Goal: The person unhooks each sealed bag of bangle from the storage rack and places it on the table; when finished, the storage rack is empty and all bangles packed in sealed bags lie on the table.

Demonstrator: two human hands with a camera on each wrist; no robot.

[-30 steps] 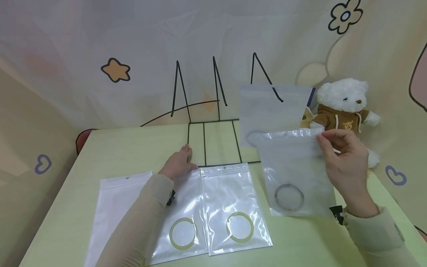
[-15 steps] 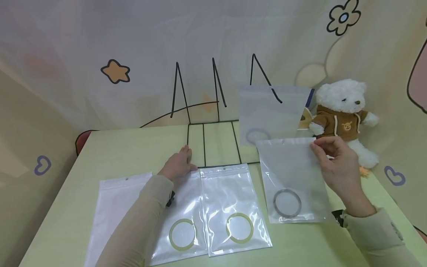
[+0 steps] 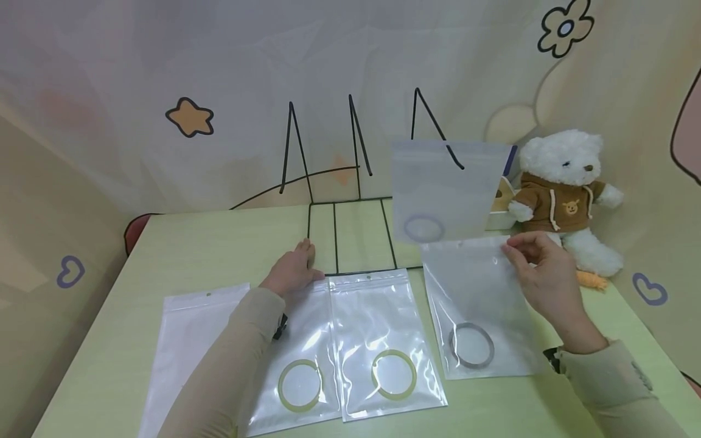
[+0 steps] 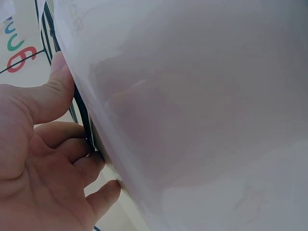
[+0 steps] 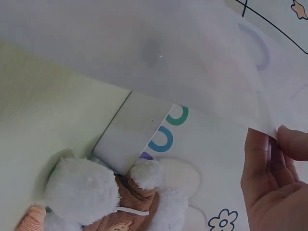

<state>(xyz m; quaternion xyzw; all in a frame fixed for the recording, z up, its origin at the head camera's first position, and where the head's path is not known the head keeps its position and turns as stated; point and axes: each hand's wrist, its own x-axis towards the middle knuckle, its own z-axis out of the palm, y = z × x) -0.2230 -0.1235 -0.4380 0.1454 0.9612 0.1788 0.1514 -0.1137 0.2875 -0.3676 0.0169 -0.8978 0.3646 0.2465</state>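
Note:
My right hand (image 3: 550, 283) pinches the top right corner of a clear zip bag (image 3: 482, 286) with a grey ring (image 3: 472, 345) showing inside. That bag slopes over the right of the table. In the right wrist view, my thumb and fingers (image 5: 269, 168) meet at the sheet's edge. My left hand (image 3: 292, 267) rests at the top of another zip bag (image 3: 296, 322), which holds a yellow-green ring (image 3: 300, 385); its fingers (image 4: 101, 197) touch the bag's edge. Beside it lies a second such bag (image 3: 378, 310) with a yellow-green ring (image 3: 394, 375).
A white bag (image 3: 191, 322) lies at the left, partly under my left sleeve. Behind the right bag stands a translucent bag (image 3: 449, 182) with a purplish ring (image 3: 423, 229). A white bear toy (image 3: 564, 158) in a brown hoodie sits by a white box (image 5: 130, 130) at the back right.
My right hand has moved down and slightly left, bringing the bag with the grey ring lower, closer to the table. The left hand and the bags near it stay in place.

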